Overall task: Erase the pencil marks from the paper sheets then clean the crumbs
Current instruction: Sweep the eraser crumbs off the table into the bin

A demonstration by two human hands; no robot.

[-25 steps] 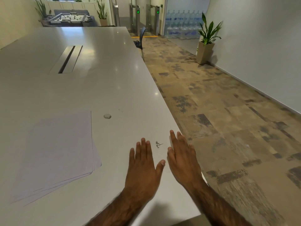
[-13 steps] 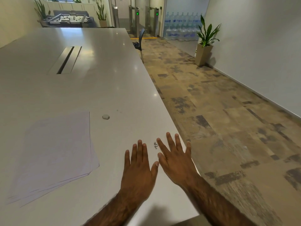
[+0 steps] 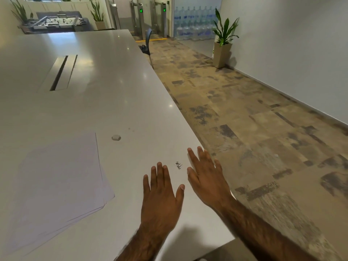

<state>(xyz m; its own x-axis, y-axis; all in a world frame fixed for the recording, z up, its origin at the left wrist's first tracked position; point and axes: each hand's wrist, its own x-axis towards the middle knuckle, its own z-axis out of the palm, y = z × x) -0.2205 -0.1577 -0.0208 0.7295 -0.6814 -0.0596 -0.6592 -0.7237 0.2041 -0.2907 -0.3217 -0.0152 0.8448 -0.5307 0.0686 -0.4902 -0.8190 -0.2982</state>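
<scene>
A small dark clump of eraser crumbs [image 3: 178,165] lies on the white table [image 3: 113,102] near its right edge. My left hand [image 3: 161,194] lies flat on the table just left of and below the crumbs, fingers straight. My right hand [image 3: 206,176] is flat at the table's edge, right of the crumbs, fingers spread. Neither hand holds anything. A stack of white paper sheets [image 3: 56,176] lies to the left, fanned at the corner. A small round whitish eraser [image 3: 116,137] sits beyond the stack's far right corner.
The table's right edge drops to a patterned carpet floor [image 3: 254,129]. A cable slot [image 3: 60,72] runs along the table's middle. A chair [image 3: 146,44] stands at the far edge and a potted plant [image 3: 224,40] by the right wall.
My right hand swung left toward the crumbs half a second ago, then moved back right to the table edge. The crumbs sit between both hands. My left hand barely shifted.
</scene>
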